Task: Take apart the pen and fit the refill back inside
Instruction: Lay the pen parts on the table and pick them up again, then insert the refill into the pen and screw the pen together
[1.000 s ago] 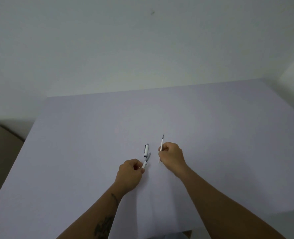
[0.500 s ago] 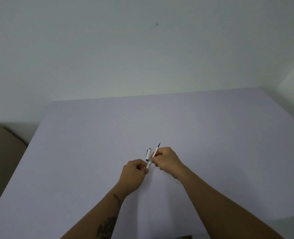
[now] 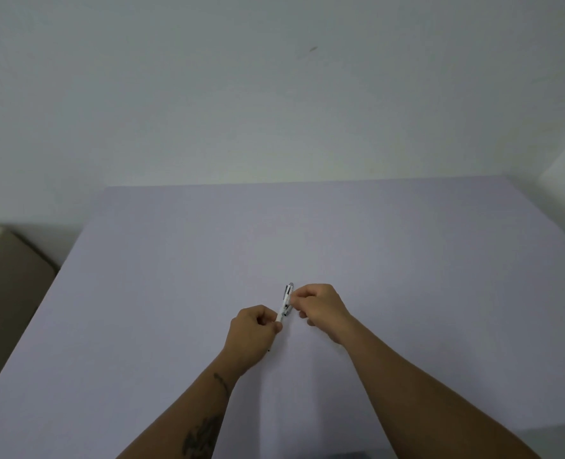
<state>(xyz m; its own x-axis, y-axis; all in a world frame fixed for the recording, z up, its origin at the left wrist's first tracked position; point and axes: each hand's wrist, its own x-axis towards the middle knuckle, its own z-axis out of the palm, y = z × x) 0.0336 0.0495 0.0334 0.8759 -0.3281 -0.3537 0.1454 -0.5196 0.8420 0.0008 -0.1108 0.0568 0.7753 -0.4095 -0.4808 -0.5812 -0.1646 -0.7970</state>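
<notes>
My left hand [image 3: 253, 329] is closed around the white pen barrel [image 3: 280, 317], which slants up and away from its fingers. A small dark tip [image 3: 268, 350] pokes out beneath that hand. The grey-and-white clip piece [image 3: 288, 290] sits right at the barrel's far end. The thumb and forefinger of my right hand [image 3: 322, 306] pinch at it from the right. The refill's white shaft is hidden, and I cannot tell whether the clip piece touches the table.
The work happens over a large pale lilac table [image 3: 407, 260] that reaches back to a plain white wall. A beige box [image 3: 6, 270] stands on the floor past the table's left edge. Both forearms come in from the bottom.
The refill that my right hand held upright a second ago no longer shows. My hands have come together, and my right fingers have shifted onto the clip piece at the barrel's end.
</notes>
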